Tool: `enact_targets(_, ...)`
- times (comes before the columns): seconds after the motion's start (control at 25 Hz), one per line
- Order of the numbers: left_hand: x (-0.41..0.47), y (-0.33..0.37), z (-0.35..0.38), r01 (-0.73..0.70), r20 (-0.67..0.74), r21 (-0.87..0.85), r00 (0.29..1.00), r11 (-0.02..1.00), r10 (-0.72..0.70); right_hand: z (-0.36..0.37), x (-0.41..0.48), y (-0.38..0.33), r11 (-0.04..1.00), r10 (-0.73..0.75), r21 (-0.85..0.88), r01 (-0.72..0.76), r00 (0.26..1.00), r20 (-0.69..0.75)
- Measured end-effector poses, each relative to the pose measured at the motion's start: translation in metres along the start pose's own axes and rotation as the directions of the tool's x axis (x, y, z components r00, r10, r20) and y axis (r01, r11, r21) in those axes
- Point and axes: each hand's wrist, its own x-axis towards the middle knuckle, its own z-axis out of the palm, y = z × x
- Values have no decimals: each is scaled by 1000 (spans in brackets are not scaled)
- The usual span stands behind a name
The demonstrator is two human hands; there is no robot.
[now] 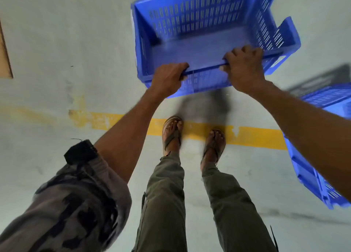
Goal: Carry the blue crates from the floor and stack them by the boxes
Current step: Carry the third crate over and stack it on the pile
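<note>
Head view: left hand (168, 78) and right hand (244, 69) both clamp the near rim of the empty blue crate (199, 35). Judged mid-carry; keep it level and clear of the crates (311, 175) at the floor's (57, 42) right edge.

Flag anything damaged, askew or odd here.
The painted yellow floor line is chipped and worn toward its left end. The blue slotted plastic crate, held at its near rim by both hands, looks intact and empty.
</note>
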Motion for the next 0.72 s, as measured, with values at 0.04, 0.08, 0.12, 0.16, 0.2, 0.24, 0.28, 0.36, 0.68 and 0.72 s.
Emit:
enact_targets(0.04,-7,6,-34,-7,-27,-4,1000,1000,7,-33,1,3,999,13,32,-13,1000,4)
enact_targets(0.08,-14,12,-70,-10,-32,5,999,1000,10,-67,5,5,998,9,69,-11,999,32)
enact_targets(0.12,-22,19,-106,-12,-37,15,999,1000,12,-102,7,7,993,-6,119,-3,998,69)
enact_targets(0.16,-32,26,-144,-18,-48,19,999,1000,19,-140,3,7,985,-31,171,10,992,118)
enact_targets(0.2,-48,30,-178,-32,-56,-5,998,999,31,-175,-5,7,973,-66,229,27,985,163)
enact_targets(0.24,-69,32,-216,-41,-51,-56,998,998,38,-215,-18,5,958,-110,282,51,974,197)
enact_targets(0.28,-91,31,-251,-40,-43,-129,998,991,34,-252,-33,2,946,-157,312,83,963,219)
enact_targets(0.36,-140,29,-321,15,-14,-312,1000,950,-20,-320,-67,-3,936,-209,321,143,961,182)
enact_targets(0.68,-357,98,-488,79,28,-306,997,949,-74,-498,-226,-132,919,-350,37,394,853,-387)
enact_targets(0.72,-379,100,-491,114,-44,-181,991,977,-124,-508,-245,-149,905,-371,21,425,812,-451)
